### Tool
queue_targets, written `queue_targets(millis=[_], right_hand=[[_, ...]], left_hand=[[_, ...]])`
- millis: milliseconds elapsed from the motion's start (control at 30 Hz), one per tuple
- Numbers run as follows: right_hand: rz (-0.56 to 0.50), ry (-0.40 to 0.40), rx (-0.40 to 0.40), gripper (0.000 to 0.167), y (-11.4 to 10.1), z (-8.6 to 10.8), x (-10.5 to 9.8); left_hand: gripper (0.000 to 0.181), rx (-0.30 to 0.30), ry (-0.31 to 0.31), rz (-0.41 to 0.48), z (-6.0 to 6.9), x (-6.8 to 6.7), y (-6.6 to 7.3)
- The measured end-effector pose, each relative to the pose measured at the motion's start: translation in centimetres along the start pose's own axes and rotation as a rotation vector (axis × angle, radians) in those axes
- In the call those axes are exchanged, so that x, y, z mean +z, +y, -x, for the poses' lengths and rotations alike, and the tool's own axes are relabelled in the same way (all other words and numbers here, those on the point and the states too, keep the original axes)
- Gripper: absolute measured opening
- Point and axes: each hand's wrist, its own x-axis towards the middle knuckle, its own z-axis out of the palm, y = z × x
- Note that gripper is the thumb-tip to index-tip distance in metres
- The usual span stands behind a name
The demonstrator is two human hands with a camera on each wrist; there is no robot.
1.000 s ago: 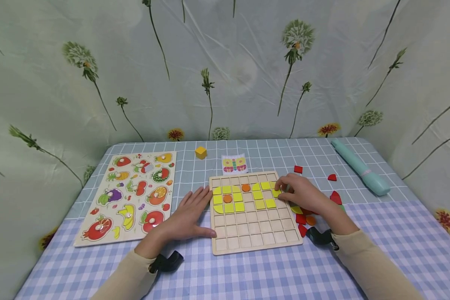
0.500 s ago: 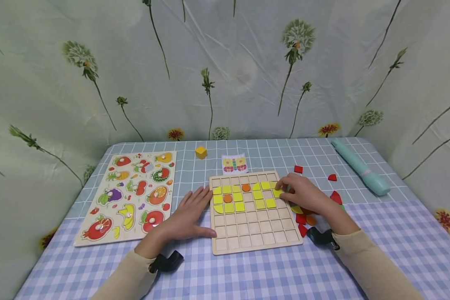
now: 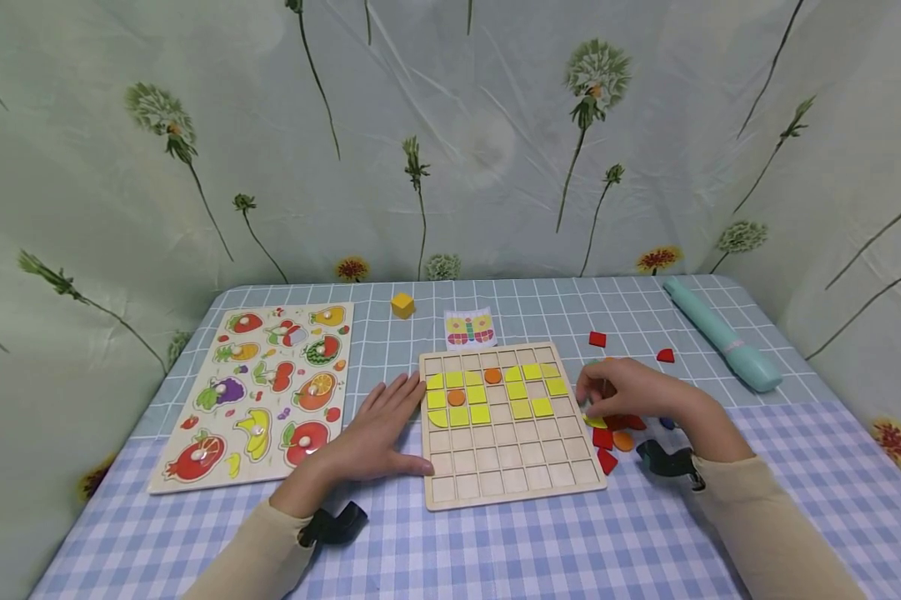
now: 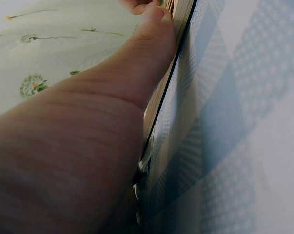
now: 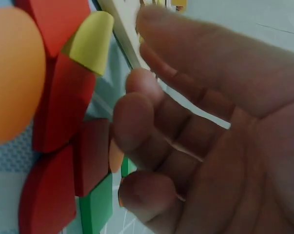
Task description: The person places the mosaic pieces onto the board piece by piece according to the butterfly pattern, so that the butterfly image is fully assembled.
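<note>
Right hand (image 3: 630,390) shifts off the grid board (image 3: 508,456) | left hand (image 3: 378,433), left of centre: fingers straight, thumb apart, touching board | board, centre: square yellow tile (image 3: 558,387) bared in rightmost column, placement seemingly done | right fingers, centre-right: loosely curled, nothing visibly held, near loose tiles (image 3: 603,438)

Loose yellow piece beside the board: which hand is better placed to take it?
Likely the right hand: it hangs empty near the yellow piece. The left hand rests at the left edge of the board.
</note>
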Motion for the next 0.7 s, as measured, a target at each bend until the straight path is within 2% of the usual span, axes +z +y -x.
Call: queue_targets(millis=[233,400,700], right_hand=[[0.042,-0.046,0.056,0.019,-0.02,0.57,-0.30],[0.065,-0.061,0.091,0.017,0.16,0.45,-0.06],[0.056,-0.059,0.085,0.016,0.26,0.22,0.14]], left_hand=[[0.120,0.005,0.000,-0.003,-0.01,-0.10,0.10],[0.120,0.004,-0.001,0.001,0.03,-0.13,0.16],[0.120,0.004,-0.002,0.005,0.05,-0.08,0.12]])
